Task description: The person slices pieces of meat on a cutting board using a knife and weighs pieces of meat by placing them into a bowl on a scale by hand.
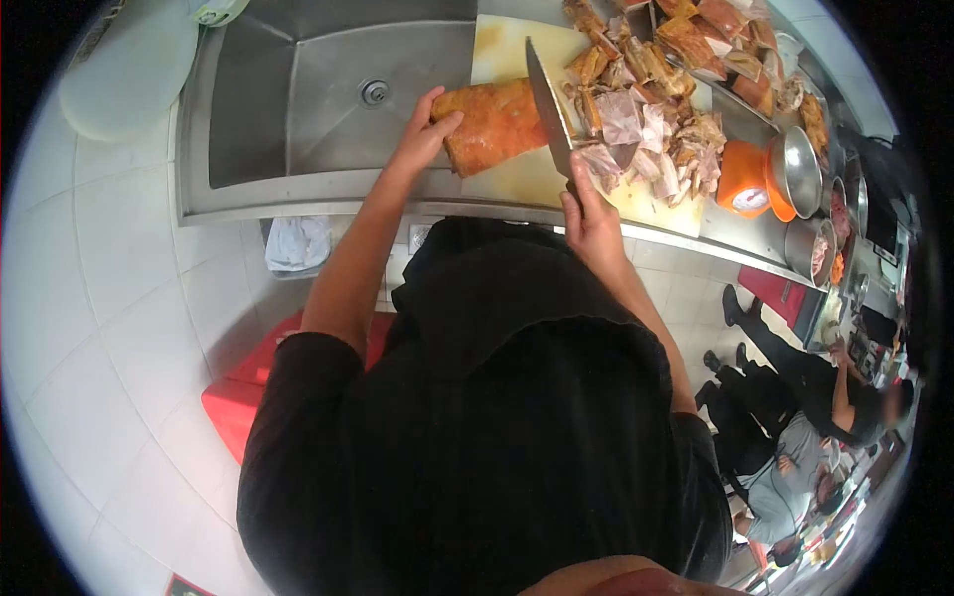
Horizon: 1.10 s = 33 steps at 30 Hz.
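At the frame's upper centre, your left hand (425, 136) grips the meat slab (490, 125); your right hand (593, 217) clasps the knife (548, 99) at its right end. You seem mid-slicing; the next stroke calls for steadiness.

L hand (429, 129) on L end of a roasted slab (492, 121), R hand (594, 219) gripping a lg knife (548, 99) by its handle, blade upright-ish at slab's R end (can't tell if cut in), over a yellowish board (502, 189) next to a metal sink (328, 109). Pile of chopped meat (651, 129) just R of blade, then an orange scale (743, 179) w/ metal bowl (798, 171) on top. Bkgd R: co-workers (810, 382) in dark & gray tops; red container (234, 397) by person's L arm.
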{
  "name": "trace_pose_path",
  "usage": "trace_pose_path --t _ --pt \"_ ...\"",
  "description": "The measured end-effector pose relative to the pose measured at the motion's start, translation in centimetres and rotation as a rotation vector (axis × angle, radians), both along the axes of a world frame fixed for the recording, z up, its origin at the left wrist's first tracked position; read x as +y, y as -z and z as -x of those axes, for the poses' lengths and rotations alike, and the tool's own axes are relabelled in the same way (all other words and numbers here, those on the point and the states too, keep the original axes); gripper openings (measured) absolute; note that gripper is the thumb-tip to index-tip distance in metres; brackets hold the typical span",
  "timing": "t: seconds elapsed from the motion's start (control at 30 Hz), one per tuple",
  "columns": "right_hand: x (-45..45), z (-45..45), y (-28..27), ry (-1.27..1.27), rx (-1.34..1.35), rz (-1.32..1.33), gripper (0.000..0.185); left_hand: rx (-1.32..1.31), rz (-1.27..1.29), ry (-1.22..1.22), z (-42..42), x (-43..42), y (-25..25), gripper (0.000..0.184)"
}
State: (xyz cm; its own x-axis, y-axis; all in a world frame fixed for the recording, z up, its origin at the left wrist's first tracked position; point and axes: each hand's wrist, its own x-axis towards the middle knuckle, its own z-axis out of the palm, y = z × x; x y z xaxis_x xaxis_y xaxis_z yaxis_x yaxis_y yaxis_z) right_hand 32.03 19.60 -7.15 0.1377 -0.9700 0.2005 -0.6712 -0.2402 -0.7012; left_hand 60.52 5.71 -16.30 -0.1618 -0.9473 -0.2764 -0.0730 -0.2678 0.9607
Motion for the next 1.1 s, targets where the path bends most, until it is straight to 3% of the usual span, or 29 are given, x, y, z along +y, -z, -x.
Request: trace_pose_path --t 0.13,0.23,0.33,0.53,0.73,1.1 --pt "-0.2 -0.5 0.6 -0.018 0.007 -0.226 0.063 -0.070 -0.020 -0.025 0.3 0.3 -1.1 0.065" --pt "-0.4 -0.7 2.2 -0.024 -0.006 0.006 0.071 -0.104 0.051 -0.057 0.7 0.3 -0.6 0.071" --pt "-0.3 -0.7 2.4 -0.040 -0.022 0.055 0.071 -0.061 0.017 -0.089 1.2 0.5 -0.8 0.069" --pt "-0.1 -0.7 2.3 -0.034 0.002 -0.122 0.063 -0.078 0.076 -0.124 1.1 0.4 0.8 0.067" --pt "-0.2 -0.8 3.0 -0.009 0.050 -0.029 0.072 -0.135 0.056 -0.105 1.0 0.5 1.1 0.068" --pt "-0.1 -0.5 3.6 0.004 0.022 -0.045 0.069 -0.093 0.057 -0.132 1.3 1.2 0.4 0.065"
